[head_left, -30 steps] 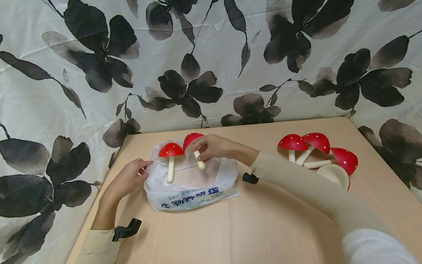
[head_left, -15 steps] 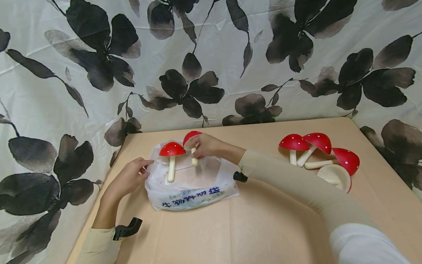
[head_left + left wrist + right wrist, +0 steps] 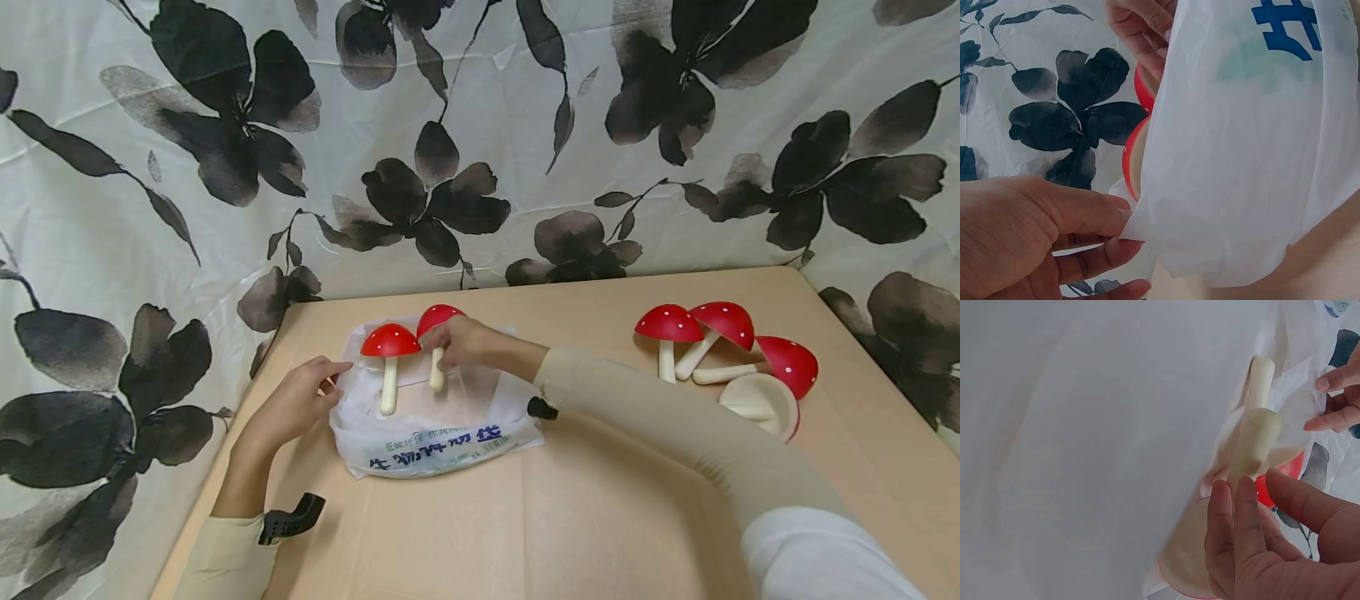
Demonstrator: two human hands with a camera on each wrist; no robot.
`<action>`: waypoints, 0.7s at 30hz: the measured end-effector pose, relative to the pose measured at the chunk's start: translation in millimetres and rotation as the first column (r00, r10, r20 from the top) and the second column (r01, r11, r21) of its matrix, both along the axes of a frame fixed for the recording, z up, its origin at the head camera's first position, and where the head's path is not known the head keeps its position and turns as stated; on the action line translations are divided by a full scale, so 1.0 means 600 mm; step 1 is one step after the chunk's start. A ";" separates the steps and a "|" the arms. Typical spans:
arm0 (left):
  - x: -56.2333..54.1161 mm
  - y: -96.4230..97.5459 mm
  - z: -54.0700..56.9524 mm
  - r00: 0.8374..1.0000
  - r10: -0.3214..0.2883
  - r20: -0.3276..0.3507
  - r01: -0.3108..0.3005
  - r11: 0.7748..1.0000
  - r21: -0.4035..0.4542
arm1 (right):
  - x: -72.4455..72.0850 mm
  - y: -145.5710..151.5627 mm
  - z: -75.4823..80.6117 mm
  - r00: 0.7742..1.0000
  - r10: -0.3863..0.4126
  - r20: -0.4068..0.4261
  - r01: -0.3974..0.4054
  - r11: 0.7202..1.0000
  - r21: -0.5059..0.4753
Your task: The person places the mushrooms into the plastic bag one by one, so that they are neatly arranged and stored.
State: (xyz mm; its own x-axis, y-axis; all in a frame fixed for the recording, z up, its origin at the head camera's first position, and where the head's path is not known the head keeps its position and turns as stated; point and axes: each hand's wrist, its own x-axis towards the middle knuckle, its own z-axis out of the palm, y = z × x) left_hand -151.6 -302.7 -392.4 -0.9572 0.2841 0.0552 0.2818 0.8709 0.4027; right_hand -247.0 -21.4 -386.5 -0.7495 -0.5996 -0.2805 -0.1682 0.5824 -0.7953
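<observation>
Both hands work: left hand (image 3: pixel 300 400) pinches bag (image 3: pixel 435 433), right hand (image 3: pixel 465 343) grips mushroom (image 3: pixel 437 346).

You are looking down at a tan table (image 3: pixel 600 517) whose surface is showing a faint crease running front to back. A pale curtain (image 3: pixel 495 125) printed with large black and grey flowers is hanging behind it and wrapping round both sides, wrinkling softly. Even light is falling across everything, casting only mild shadows.
</observation>
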 end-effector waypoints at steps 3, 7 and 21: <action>0.000 -0.001 -0.001 1.000 -0.002 -0.001 0.002 1.000 0.002 | 0.008 0.002 0.001 0.998 0.057 0.004 -0.058 0.998 0.023; 0.000 -0.003 -0.003 1.000 -0.004 -0.004 0.004 1.000 0.006 | 0.017 0.008 0.001 0.992 0.125 0.027 -0.127 0.987 0.100; 0.002 -0.002 -0.004 1.000 -0.014 -0.016 0.014 1.000 0.012 | 0.024 0.046 0.014 0.966 0.246 0.082 -0.253 0.963 0.088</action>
